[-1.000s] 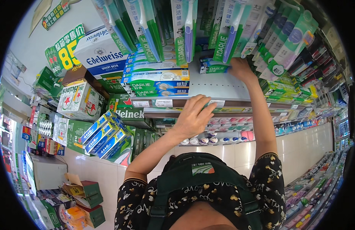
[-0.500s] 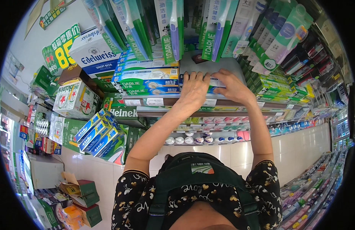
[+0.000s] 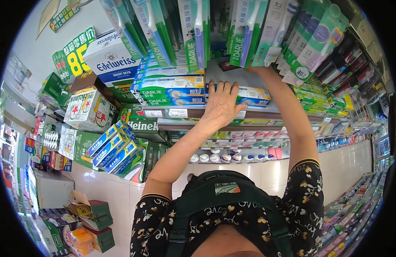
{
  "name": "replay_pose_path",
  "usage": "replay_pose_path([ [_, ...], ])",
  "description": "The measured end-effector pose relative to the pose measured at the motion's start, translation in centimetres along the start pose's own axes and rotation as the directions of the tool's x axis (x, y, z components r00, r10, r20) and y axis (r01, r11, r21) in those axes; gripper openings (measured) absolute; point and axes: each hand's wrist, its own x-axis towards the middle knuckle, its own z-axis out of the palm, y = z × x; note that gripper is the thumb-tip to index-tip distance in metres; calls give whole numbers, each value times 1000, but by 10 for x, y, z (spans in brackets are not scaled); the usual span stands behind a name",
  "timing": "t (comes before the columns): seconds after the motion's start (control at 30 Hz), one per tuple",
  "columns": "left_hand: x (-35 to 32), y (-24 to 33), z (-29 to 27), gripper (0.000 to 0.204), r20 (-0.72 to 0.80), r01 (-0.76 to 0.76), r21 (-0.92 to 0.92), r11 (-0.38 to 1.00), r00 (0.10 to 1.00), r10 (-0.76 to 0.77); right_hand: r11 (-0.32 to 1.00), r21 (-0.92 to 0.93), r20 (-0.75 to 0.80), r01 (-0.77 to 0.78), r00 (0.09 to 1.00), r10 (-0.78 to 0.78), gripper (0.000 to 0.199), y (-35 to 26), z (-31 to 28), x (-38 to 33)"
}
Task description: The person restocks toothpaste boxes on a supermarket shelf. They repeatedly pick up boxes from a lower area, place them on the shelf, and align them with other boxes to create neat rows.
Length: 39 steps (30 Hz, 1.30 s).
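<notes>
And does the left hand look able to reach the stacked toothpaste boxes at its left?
Probably yes: the left hand lies over a single box beside the stacked toothpaste boxes, with nothing visible in between.

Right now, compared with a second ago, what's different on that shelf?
A blue, white and yellow box now lies along the front of the shelf, on a stretch that was bare. The left hand has moved from the shelf's edge onto the box's left end. The right hand, at the box half a second ago, has reached back again, fingers hidden. The stacked boxes stayed put.
</notes>
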Motion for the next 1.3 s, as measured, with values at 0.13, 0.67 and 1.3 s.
replay_pose_path([
  [0.13,-1,0,3,67,-11,7,29,1000,1000,-6,1000,-6,-8,2,1000,-2,40,5,-2,10],
  [0.67,-1,2,-2,69,7,18,28,999,1000,-19,1000,10,-24,-25,999,25,41,19,-5,25],
  [1.3,-2,2,1,67,-12,19,39,999,1000,-19,1000,17,-75,-25,997,26,44,5,5,24],
])
